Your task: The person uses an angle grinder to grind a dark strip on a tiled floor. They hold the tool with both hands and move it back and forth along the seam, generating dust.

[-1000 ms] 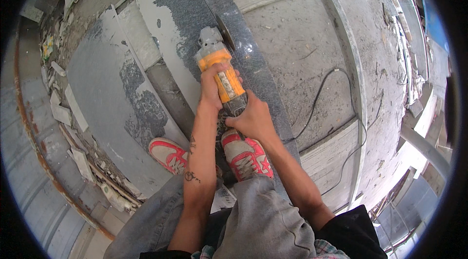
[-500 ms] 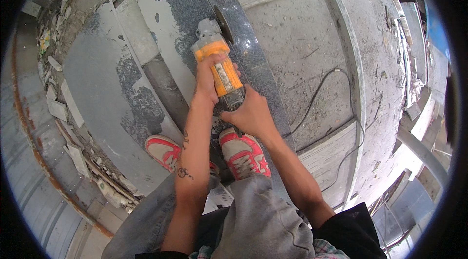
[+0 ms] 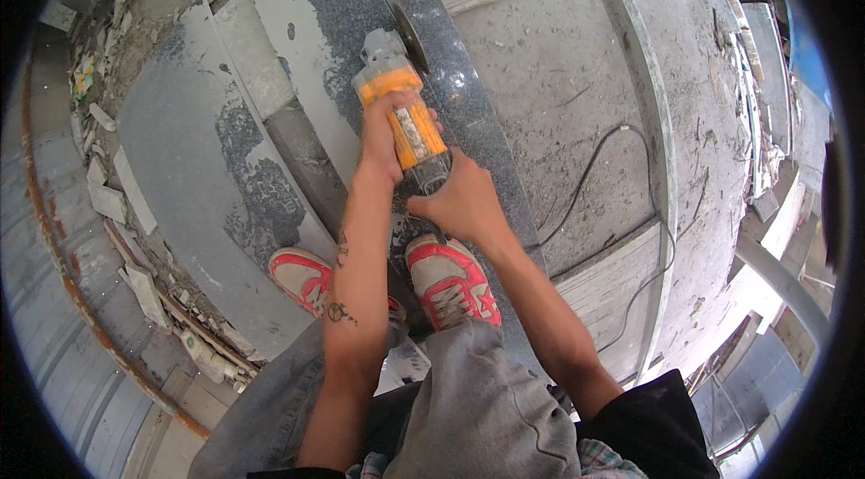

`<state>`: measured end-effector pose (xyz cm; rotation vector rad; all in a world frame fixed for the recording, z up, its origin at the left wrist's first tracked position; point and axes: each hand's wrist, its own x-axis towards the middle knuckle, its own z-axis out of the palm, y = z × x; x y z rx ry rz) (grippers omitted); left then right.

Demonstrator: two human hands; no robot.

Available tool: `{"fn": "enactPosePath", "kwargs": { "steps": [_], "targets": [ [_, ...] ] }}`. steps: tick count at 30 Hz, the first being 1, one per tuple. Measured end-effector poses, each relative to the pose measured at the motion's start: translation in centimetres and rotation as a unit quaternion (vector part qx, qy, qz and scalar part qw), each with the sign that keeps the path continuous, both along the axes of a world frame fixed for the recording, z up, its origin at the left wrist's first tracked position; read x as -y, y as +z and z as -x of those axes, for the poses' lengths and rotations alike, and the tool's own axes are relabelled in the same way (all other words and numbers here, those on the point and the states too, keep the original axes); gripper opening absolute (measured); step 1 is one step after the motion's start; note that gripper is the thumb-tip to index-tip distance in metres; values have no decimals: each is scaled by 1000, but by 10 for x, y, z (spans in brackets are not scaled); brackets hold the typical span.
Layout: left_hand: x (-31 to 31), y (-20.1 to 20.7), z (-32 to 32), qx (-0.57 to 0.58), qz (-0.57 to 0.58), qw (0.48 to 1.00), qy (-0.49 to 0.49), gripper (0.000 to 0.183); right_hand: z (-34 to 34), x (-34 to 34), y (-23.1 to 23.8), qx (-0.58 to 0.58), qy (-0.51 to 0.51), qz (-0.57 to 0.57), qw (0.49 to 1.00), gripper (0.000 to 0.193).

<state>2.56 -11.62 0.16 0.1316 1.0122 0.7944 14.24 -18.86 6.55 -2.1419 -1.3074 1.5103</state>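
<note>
Head camera view, looking down: a dusty grey floor strewn with grit and chips spreads across the scene. On the left lies a wide grey slab with dark, worn patches. Through the middle, slanting from upper left to lower right, runs a long dark speckled stone slab, partly coated pale grey along its left side. A thin straight line crosses its far part and meets the tool. Below are the person's legs in grey jeans. Two red and cream shoes point forward, one on each side of the left forearm.

An orange and grey angle grinder is held over the dark slab, ahead of the right shoe. The left hand is wrapped around its orange body; the right hand is closed on its narrow rear end, most fingers hidden. A black cord loops on the floor to the right. Smallest, the round blade stands edge-on at the thin line; whether it bites into the stone cannot be told.
</note>
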Motion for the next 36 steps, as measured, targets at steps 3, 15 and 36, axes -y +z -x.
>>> {"fn": "enactPosePath", "kwargs": {
  "steps": [3,15,36],
  "targets": [
    [18,1,-4,7,16,1000,-5,42,-3,19,4,10,2,-8,1000,64],
    [-7,-2,-2,-7,10,1000,-7,42,-1,-4,-3,-4,-5,2,1000,63],
    [7,1,-4,1,20,1000,12,42,-2,8,-1,3,-6,-1,1000,62]
  ]
}}
